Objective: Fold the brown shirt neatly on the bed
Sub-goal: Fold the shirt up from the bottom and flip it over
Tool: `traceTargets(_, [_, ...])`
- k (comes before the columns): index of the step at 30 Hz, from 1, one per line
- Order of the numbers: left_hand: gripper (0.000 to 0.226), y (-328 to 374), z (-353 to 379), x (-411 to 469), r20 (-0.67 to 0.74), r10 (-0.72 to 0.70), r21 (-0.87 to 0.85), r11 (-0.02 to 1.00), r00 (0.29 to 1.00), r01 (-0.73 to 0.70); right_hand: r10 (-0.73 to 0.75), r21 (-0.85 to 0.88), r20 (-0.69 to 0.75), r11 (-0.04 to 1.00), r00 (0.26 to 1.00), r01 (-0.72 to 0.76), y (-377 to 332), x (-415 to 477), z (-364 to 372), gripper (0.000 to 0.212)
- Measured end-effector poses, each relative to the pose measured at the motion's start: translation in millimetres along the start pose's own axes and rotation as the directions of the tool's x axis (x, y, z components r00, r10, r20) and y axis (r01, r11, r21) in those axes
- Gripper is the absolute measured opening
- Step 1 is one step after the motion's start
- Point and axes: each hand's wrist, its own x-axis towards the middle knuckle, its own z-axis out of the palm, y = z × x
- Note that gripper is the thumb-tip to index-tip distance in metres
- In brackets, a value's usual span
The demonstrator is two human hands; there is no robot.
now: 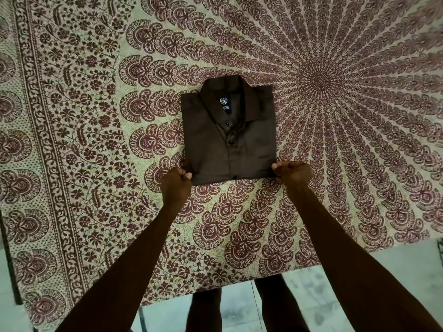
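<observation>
The brown shirt (230, 137) lies folded into a neat rectangle on the bed, collar at the far end and button placket facing up, with a dark label inside the collar. My left hand (176, 182) grips the shirt's near left corner with curled fingers. At the near right corner, my right hand (291, 172) grips the fabric the same way. Both arms reach forward from the bottom of the view.
The bed is covered by a cream and maroon patterned sheet (96, 116) with a round mandala at the right. The bed's near edge (203, 293) runs across the bottom, with pale floor (395, 267) and my legs below it.
</observation>
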Motion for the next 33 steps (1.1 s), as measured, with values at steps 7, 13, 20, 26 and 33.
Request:
traceTargets(7, [0.025,-19,-6,17,0.195,-0.033,-0.174,0.982,0.980,0.068,0.010,-0.216,0.153,0.976,0.988,0.024,-16,11,-9,0.018])
traceTargets(13, [0.020,3,-9,7,0.107,-0.051,-0.167,0.984,0.993,0.068,-0.031,-0.433,0.133,0.897,0.991,0.086,-15,23,4,0.022])
traceTargets(20, [0.043,38,-4,16,0.006,-0.083,-0.365,0.928,0.997,0.080,-0.249,-0.445,0.069,0.859,0.966,0.254,-49,18,21,0.035])
traceTargets(26, [0.064,54,4,44,0.132,-0.179,-0.448,0.867,0.975,0.220,-0.094,-0.424,0.060,0.899,0.994,0.111,-70,33,44,0.052])
traceTargets(33, [0.051,65,9,51,0.071,-0.234,-0.503,0.831,0.970,0.237,-0.108,-0.286,0.116,0.948,0.987,0.137,-76,34,56,0.046])
